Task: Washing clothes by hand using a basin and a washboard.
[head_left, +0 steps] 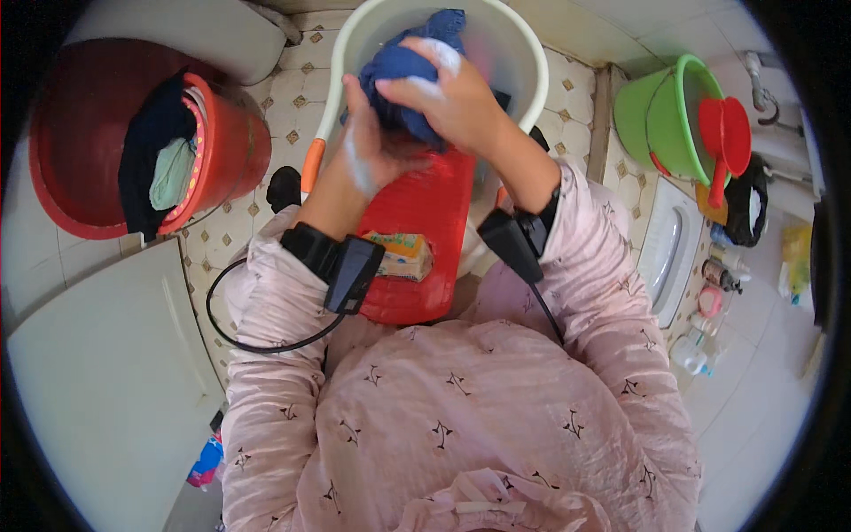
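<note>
A wet dark-blue cloth point(401, 75), bunched up, is held over the near part of a white tub point(539, 66). My right hand point(456, 97), with white suds on its fingers, is closed on it from above and the right. At the cloth's lower left is my left hand point(368, 155), suds on its wrist, thumb raised and fingers stretched to the right, slightly blurred; whether it touches the cloth is hard to see. Beneath both hands a red washboard point(417, 213) slopes from the tub toward my lap. A soap bar in a yellow-and-white wrapper point(403, 255) lies on it.
At left, a red bucket point(235, 146) with dark and light cloths stands by a larger red basin point(71, 177). A green bucket point(651, 115) with a red dipper point(722, 133) is at right, near a squat toilet point(669, 248) and several bottles point(722, 275).
</note>
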Demonstrator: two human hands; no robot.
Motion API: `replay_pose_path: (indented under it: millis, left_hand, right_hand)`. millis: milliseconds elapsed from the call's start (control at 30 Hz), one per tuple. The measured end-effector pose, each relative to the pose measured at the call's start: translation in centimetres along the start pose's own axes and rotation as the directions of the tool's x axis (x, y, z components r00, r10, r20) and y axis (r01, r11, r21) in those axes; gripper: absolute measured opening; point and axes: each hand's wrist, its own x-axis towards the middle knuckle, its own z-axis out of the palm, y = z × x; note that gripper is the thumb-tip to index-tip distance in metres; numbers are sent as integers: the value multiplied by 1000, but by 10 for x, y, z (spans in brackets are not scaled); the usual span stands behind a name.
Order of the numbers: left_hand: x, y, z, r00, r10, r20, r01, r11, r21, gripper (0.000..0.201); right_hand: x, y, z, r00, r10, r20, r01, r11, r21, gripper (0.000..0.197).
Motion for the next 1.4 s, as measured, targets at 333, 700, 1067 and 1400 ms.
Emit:
replay_pose_path:
  millis: [333, 700, 1067, 1400]
  left_hand:
    - [11, -8, 17, 886, 433, 164, -400, 894, -202, 30]
    - [-3, -15, 11, 883, 466, 49, -437, 856, -277, 25]
    - [-22, -9, -1, 854, 503, 132, -461, 851, -252, 34]
    - [-26, -22, 14, 917, 398, -24, -398, 913, -90, 40]
  right_hand:
    - [4, 55, 21, 885, -92, -456, -111, 910, -399, 43]
    - [-23, 37, 45, 935, -99, -341, 16, 971, -239, 27]
    - [-37, 23, 54, 905, -341, -254, 278, 926, -255, 22]
    - [-8, 62, 21, 914, 195, -356, -235, 969, -72, 20]
